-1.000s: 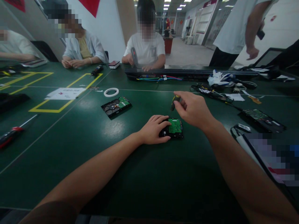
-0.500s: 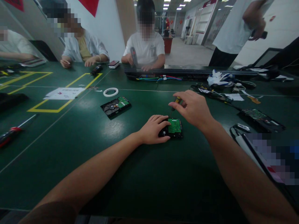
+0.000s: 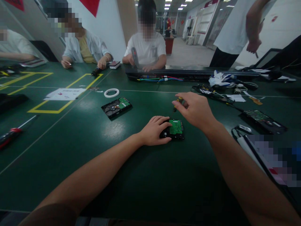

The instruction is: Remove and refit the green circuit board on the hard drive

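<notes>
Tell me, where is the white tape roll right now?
The tape roll lies on the table, left of centre, just beyond the spare hard drive.

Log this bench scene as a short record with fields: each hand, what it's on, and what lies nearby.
left hand: flat on hard drive, board side up
right hand: fingers pinch small screwdriver above the drive
table: dark green
nearby left: second hard drive, tape ring
far left: red-handled screwdriver

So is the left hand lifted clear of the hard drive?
No, the left hand rests on the hard drive, fingers laid over its left edge.
</notes>
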Demonstrator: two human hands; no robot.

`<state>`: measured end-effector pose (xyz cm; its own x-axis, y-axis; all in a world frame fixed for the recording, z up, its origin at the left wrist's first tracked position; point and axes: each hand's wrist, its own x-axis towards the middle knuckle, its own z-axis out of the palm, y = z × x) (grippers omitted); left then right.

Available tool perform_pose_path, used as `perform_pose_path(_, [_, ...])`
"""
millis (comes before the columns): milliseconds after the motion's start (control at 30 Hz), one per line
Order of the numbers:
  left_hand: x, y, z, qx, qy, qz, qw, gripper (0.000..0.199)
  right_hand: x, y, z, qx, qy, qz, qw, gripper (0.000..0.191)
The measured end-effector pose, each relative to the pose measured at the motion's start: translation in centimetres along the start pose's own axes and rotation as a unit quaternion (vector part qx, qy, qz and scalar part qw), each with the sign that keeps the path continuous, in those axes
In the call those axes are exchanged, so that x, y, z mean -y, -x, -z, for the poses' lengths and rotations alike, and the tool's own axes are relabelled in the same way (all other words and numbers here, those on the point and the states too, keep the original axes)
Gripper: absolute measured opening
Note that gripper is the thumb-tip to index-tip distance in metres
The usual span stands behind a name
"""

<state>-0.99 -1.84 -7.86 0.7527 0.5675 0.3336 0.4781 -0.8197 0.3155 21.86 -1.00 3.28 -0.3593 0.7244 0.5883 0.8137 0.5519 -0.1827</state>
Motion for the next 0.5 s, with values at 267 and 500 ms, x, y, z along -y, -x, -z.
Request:
perform_pose_path(267, [0.14, -0.10, -0.19, 0.002, 0.001, 0.002, 1.000, 0.065, 0.27, -0.03, 0.80, 0.041, -0.057, 0.038, 0.997, 0.037])
perform_pose_path(500, [0.08, -0.03, -0.23, -0.003, -0.008, -0.003, 1.000, 0.064, 0.41, 0.16, 0.53, 0.031, -0.086, 0.043, 0.995, 0.036])
